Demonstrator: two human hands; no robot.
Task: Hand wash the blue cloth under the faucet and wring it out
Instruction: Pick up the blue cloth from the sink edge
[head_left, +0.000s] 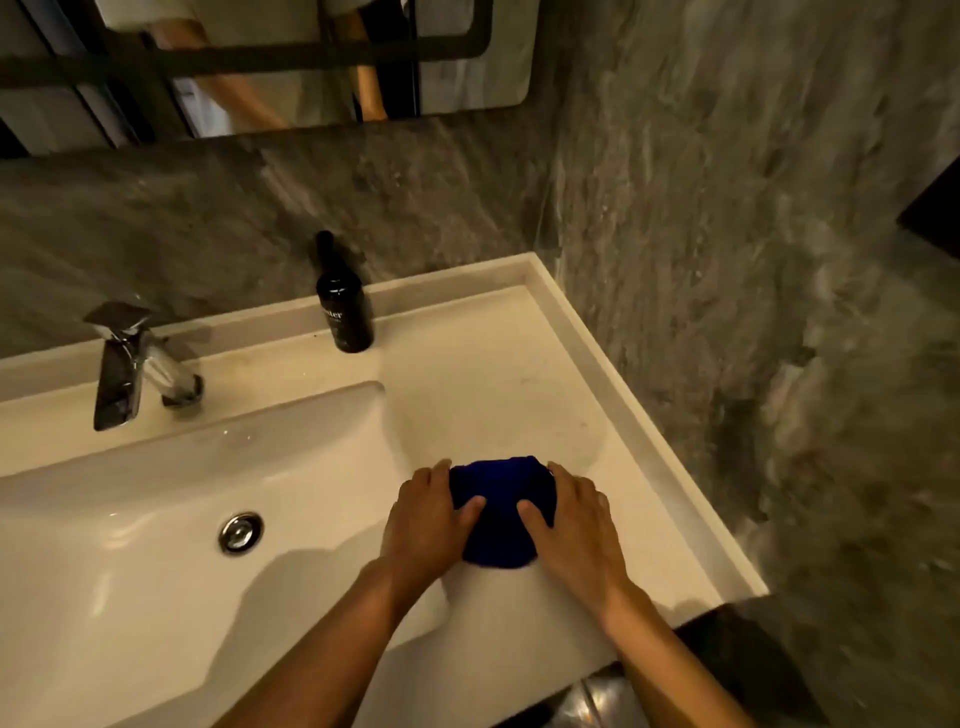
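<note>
Blue cloth (500, 512), bunched into a rounded wad, lay on the pale counter (483, 395) just right of the sink basin (156, 519), near the counter's front edge. Both hands cupped it from either side.

Left hand (428, 525): palm down against the wad's left flank, fingers loosely curled and close together, reaching around the far-left edge of the cloth. Thumb lay across the top of the fabric, pointing right. Contact plain along the whole inner edge of the hand.

Right hand (574, 525): mirrored this on the right flank, fingers together and bent over the far-right edge, thumb resting on top and pointing left. The two thumb tips sat near each other but apart, with blue showing between them. (Neither hand pinched; both pressed and enclosed, fingers partly open around the bundle.)

Cloth's shape: roughly oval, its long axis running from the counter's front edge toward the back wall, tilted slightly right at the near end. No loose corner or hem could be made out, so which end led could not be told.

Faucet (132, 364), chrome, stood behind the basin at its far-left side, well apart from the cloth. Drain plug (240, 531) sat in the basin floor, left of the hands. Dark bottle (343, 301) stood upright on the counter behind the basin's right corner, beyond the cloth.
</note>
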